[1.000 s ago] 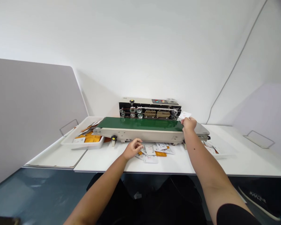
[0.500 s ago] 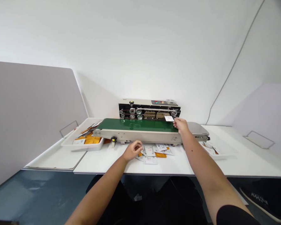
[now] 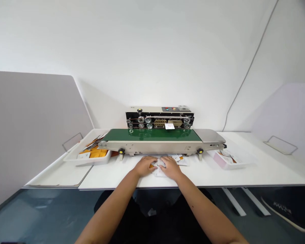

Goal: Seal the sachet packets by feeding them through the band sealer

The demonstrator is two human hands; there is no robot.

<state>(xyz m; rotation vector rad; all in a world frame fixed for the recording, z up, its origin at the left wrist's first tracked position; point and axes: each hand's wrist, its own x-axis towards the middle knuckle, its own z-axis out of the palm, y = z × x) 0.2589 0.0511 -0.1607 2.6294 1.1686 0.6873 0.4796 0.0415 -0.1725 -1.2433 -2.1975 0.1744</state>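
Both of my hands are at the pile of small packets on the table in front of the band sealer. My left hand is curled at the left side of a white packet, thumb inward. My right hand grips its right side, fingers bent over it; the hands hide much of the pile. Beyond them stands the band sealer with its green conveyor belt. Another white packet sits at the sealer's heating section, apart from my hands.
A white tray of orange and white packets stands at the belt's left end. To the right is a smaller white bin with packets. Wire stands flank the table, and the conveyor's black knobs jut toward me.
My right hand has let go of the packet at the sealer and come down to the pile beside my left hand. That packet has moved left along the sealer.
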